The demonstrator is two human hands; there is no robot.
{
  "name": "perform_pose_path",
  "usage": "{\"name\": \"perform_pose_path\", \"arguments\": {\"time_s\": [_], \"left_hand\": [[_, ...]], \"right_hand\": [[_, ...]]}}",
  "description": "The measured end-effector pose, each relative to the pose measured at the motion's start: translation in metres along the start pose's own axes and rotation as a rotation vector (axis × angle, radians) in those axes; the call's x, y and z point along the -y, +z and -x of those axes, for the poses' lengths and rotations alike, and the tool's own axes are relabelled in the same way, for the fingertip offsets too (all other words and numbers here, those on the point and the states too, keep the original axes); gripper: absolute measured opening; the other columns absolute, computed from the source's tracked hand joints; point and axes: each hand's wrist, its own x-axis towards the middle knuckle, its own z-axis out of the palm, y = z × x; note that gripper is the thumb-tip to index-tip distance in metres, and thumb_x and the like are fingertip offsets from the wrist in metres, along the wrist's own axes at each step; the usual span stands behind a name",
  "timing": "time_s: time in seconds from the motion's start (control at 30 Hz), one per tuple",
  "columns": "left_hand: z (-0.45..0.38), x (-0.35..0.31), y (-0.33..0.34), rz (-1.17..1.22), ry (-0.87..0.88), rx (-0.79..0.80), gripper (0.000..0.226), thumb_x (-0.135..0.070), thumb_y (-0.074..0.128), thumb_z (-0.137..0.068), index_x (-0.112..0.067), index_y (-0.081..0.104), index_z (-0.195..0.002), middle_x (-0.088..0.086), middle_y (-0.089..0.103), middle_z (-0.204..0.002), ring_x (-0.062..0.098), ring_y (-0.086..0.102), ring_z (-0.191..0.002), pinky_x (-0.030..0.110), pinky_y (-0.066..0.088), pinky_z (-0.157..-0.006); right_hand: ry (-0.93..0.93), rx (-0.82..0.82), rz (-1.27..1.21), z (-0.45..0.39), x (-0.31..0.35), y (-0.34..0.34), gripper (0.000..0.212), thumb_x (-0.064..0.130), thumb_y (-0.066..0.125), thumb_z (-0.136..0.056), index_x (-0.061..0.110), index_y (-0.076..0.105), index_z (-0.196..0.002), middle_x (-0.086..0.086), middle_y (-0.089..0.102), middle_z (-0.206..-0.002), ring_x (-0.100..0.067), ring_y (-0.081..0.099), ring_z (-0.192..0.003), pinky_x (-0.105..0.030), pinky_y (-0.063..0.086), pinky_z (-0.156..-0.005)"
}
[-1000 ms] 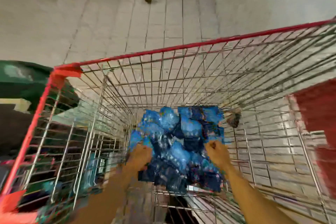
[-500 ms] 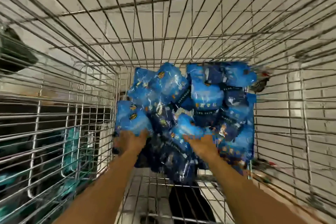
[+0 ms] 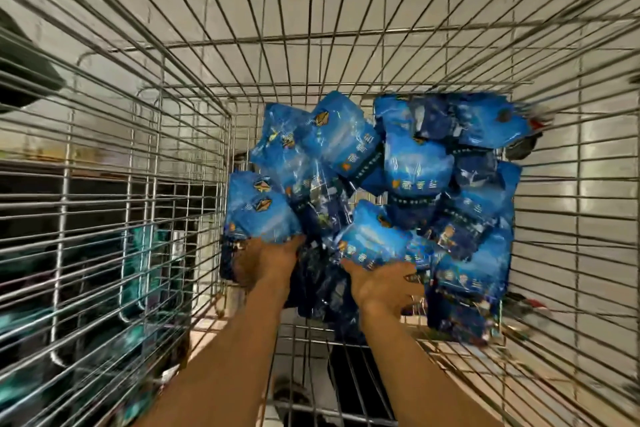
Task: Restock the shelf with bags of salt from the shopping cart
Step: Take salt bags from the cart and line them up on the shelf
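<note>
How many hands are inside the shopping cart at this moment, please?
2. The left hand grips the near edge of a blue salt bag on the pile's left side. The right hand holds another blue bag at the pile's middle.

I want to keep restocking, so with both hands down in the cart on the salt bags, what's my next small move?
Probably close each hand on a bag and lift: the left hand and right hand already rest on the blue salt bags.
</note>
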Motion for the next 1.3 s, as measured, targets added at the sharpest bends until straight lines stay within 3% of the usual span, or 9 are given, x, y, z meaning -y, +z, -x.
{"name": "perform_pose_path", "arguments": {"time_s": [0.07, 0.23, 0.4, 0.53, 0.7, 0.93, 1.0, 1.1, 1.3], "left_hand": [[0.006, -0.001, -0.007, -0.029, 0.048, -0.121, 0.039, -0.026, 0.085, -0.074, -0.01, 0.064, -0.103, 0.005, 0.063, -0.083, 0.015, 0.049, -0.058, 0.012, 0.041, -0.049], [0.011, 0.005, -0.014, -0.248, 0.135, -0.215, 0.064, -0.045, 0.079, -0.074, -0.005, 0.052, -0.115, 0.017, 0.064, -0.112, 0.038, 0.062, -0.102, 0.045, 0.052, -0.086], [0.014, 0.007, -0.034, -0.24, 0.21, -0.162, 0.026, -0.03, 0.064, -0.09, -0.008, 0.058, -0.101, 0.016, 0.066, -0.099, 0.035, 0.063, -0.089, 0.04, 0.052, -0.072], [0.021, -0.002, -0.064, -0.197, 0.21, -0.119, 0.022, -0.027, 0.065, -0.089, -0.008, 0.059, -0.099, 0.012, 0.065, -0.093, 0.034, 0.063, -0.085, 0.038, 0.051, -0.071], [0.057, -0.034, -0.116, -0.002, 0.262, 0.134, 0.042, -0.014, 0.078, -0.082, -0.004, 0.059, -0.119, 0.009, 0.065, -0.11, 0.026, 0.062, -0.105, 0.036, 0.051, -0.09], [0.155, -0.096, -0.19, 0.245, 0.347, 0.373, 0.054, -0.007, 0.079, -0.079, -0.005, 0.056, -0.129, 0.01, 0.064, -0.126, 0.027, 0.061, -0.115, 0.036, 0.05, -0.096], [0.184, -0.104, -0.214, 0.287, 0.386, 0.362, 0.04, -0.011, 0.083, -0.075, -0.012, 0.064, -0.11, 0.008, 0.07, -0.107, 0.021, 0.069, -0.094, 0.034, 0.056, -0.084], [0.226, -0.11, -0.247, 0.388, 0.504, 0.349, 0.026, -0.012, 0.084, -0.073, -0.022, 0.063, -0.084, 0.0, 0.071, -0.087, 0.007, 0.072, -0.071, 0.022, 0.055, -0.06], [0.314, -0.087, -0.347, 0.578, 0.671, 0.308, 0.046, -0.026, 0.082, -0.075, -0.01, 0.069, -0.116, 0.007, 0.075, -0.105, 0.026, 0.07, -0.101, 0.047, 0.054, -0.094]], "right_hand": [[-0.145, -0.064, -0.162, 0.002, -0.008, 0.007, 0.097, 0.029, 0.09, -0.065, 0.001, 0.03, -0.136, -0.028, 0.031, -0.135, -0.047, 0.043, -0.118, -0.056, 0.046, -0.091], [-0.295, -0.011, -0.311, 0.002, -0.008, 0.011, 0.064, 0.0, 0.083, -0.066, -0.02, 0.045, -0.115, -0.036, 0.056, -0.107, -0.05, 0.059, -0.095, -0.059, 0.05, -0.085], [-0.084, 0.256, -0.575, 0.003, -0.018, -0.006, 0.052, 0.01, 0.085, -0.068, 0.021, 0.057, -0.11, -0.006, 0.068, -0.114, -0.026, 0.064, -0.1, -0.037, 0.051, -0.093], [-0.084, 0.367, -0.59, 0.01, -0.021, -0.041, 0.082, 0.012, 0.077, -0.08, 0.021, 0.034, -0.15, -0.004, 0.048, -0.144, -0.024, 0.053, -0.117, -0.043, 0.047, -0.102], [-0.185, 0.48, -0.519, 0.033, -0.011, -0.104, 0.096, 0.017, 0.084, -0.076, 0.021, 0.027, -0.154, -0.005, 0.035, -0.156, -0.03, 0.044, -0.135, -0.05, 0.038, -0.111], [-0.443, 0.5, -0.51, 0.105, 0.014, -0.201, 0.09, 0.015, 0.085, -0.074, 0.018, 0.034, -0.149, 0.016, 0.052, -0.119, -0.012, 0.048, -0.103, -0.032, 0.038, -0.09], [-0.522, 0.495, -0.504, 0.131, 0.018, -0.225, 0.084, 0.014, 0.086, -0.074, 0.02, 0.039, -0.144, 0.021, 0.053, -0.118, -0.007, 0.054, -0.099, -0.033, 0.04, -0.094], [-0.622, 0.486, -0.527, 0.178, 0.021, -0.261, 0.096, 0.022, 0.089, -0.068, 0.017, 0.037, -0.148, -0.007, 0.048, -0.148, -0.029, 0.051, -0.128, -0.05, 0.041, -0.108], [-0.905, 0.541, -0.654, 0.284, 0.009, -0.328, 0.1, 0.039, 0.091, -0.051, 0.023, 0.047, -0.14, -0.008, 0.056, -0.14, -0.03, 0.055, -0.127, -0.054, 0.044, -0.106]]}}
